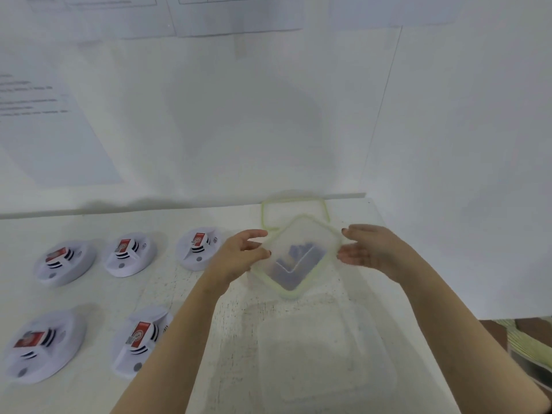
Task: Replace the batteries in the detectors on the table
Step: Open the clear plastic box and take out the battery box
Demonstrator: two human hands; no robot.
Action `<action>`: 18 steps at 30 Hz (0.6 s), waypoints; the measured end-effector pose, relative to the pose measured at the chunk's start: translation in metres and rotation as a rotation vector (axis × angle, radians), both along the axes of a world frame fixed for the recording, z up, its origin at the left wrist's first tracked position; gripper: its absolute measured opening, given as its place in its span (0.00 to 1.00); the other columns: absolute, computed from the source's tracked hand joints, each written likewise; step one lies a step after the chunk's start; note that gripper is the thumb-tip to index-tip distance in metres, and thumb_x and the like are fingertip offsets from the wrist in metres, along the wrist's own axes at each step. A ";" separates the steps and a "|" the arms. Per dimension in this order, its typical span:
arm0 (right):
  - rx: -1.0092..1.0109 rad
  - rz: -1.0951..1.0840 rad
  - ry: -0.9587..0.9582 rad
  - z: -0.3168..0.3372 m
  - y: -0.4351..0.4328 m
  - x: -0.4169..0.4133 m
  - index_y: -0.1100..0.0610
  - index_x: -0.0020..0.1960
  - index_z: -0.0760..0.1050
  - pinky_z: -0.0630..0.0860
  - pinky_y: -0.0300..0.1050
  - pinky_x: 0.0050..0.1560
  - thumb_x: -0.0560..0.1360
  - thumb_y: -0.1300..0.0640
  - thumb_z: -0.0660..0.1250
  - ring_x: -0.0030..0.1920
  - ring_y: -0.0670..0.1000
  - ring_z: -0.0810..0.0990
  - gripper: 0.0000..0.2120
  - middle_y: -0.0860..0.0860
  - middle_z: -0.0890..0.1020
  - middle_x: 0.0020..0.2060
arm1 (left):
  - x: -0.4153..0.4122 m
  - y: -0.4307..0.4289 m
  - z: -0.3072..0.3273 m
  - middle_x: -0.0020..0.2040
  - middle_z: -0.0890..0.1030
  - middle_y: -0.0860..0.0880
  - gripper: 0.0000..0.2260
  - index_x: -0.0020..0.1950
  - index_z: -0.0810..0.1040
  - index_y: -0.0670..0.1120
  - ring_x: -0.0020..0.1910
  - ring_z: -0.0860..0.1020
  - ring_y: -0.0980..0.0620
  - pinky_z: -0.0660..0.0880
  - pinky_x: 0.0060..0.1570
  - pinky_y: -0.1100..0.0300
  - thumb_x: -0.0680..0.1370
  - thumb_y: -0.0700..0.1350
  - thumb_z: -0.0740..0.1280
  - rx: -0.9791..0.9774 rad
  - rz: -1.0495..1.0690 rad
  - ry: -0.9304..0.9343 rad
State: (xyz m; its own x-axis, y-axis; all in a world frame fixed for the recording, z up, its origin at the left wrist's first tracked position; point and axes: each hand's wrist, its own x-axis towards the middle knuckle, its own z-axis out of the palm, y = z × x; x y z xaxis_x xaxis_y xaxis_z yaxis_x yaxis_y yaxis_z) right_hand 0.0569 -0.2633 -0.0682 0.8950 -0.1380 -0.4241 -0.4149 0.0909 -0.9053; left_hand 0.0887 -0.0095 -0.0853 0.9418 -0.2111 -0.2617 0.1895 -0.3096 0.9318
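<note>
Several white round detectors lie open-side up on the left of the table, three in a far row (130, 253) and two nearer (44, 345), each with a red battery (140, 334) showing. I hold a clear container with a green rim (298, 255), turned like a diamond, above the table; dark batteries lie inside it. My left hand (242, 255) grips its left corner between thumb and curled fingers. My right hand (370, 249) lies against its right corner with fingers nearly straight.
A green-rimmed lid (294, 204) lies flat behind the held container, near the wall. A larger clear plastic box (322, 354) sits on the table below my hands. White walls with paper sheets close off the back and right; the table edge (448, 339) runs at right.
</note>
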 end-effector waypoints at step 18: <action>0.222 0.119 -0.078 -0.029 0.014 -0.002 0.47 0.65 0.69 0.76 0.47 0.44 0.76 0.67 0.65 0.38 0.53 0.77 0.23 0.53 0.81 0.40 | -0.003 -0.019 -0.015 0.41 0.81 0.45 0.15 0.52 0.72 0.48 0.36 0.78 0.48 0.74 0.38 0.57 0.76 0.29 0.61 -0.430 0.078 0.184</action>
